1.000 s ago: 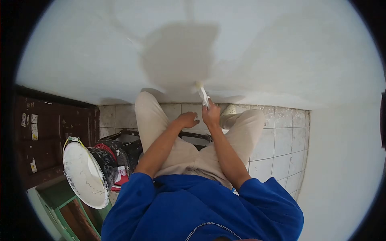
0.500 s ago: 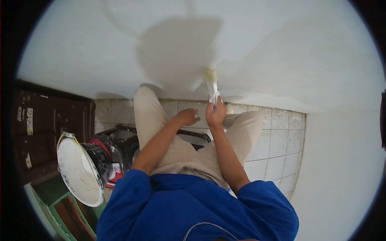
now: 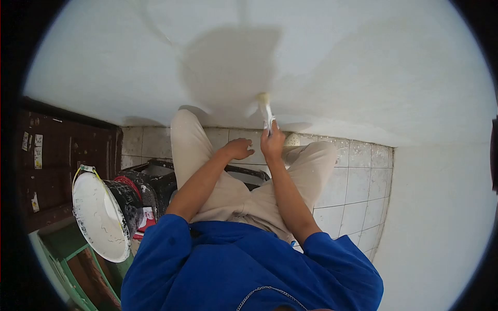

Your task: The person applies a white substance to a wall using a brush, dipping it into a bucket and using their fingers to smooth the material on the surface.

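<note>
My right hand [image 3: 272, 143] is wrapped round the handle of a paintbrush [image 3: 266, 110], which points away from me. The pale yellowish bristles are at the white wall [image 3: 321, 98], beside the dark shadow on it. My left hand [image 3: 238, 149] hangs over my lap between my knees, fingers apart and slightly curled, with nothing in it.
At the left a paint-smeared white bucket [image 3: 101, 217] leans open beside a black container [image 3: 127, 199]. Behind them is a dark brown door [image 3: 62, 155]. A green frame [image 3: 67, 264] stands at lower left. Tiled floor [image 3: 358, 181] with white specks meets the wall on the right.
My right hand and the paintbrush have moved slightly left, and the brush tip sits a little lower in view. My left hand has shifted only slightly.
</note>
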A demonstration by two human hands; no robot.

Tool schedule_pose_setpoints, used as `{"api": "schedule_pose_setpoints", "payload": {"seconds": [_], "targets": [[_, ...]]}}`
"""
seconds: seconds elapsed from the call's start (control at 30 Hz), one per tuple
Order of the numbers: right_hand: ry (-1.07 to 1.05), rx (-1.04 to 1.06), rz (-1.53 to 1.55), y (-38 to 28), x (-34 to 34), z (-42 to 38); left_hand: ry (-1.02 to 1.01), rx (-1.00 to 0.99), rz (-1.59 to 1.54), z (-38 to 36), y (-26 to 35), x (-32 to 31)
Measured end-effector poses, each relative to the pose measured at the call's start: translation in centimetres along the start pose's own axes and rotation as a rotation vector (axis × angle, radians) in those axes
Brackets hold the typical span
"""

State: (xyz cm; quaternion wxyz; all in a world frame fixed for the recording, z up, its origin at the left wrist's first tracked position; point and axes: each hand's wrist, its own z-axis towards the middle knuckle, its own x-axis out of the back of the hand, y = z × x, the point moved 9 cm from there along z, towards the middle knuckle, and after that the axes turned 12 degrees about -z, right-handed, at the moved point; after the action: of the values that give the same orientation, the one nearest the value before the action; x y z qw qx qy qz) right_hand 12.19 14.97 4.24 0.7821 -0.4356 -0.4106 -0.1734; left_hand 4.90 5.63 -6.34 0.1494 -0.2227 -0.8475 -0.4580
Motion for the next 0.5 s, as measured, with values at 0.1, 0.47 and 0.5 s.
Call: {"api": "schedule_pose_setpoints", "payload": {"seconds": [0.1, 0.47, 0.5], "targets": [[-0.050, -0.007, 0.003, -0.4, -0.6, -0.8, 0.004, 0.037, 0.012, -0.5, -0.7, -0.1], [-0.084, -0.061, -0.025, -0.4, -1.4, -0.9, 0.025, 0.020, 0.035, 0.0, -1.4, -0.7], [-0.181, -0.111, -0.042, 1.8, -3.4, -2.3, 0.030, 0.025, 0.028, -0.1, -1.4, -0.5]]}}
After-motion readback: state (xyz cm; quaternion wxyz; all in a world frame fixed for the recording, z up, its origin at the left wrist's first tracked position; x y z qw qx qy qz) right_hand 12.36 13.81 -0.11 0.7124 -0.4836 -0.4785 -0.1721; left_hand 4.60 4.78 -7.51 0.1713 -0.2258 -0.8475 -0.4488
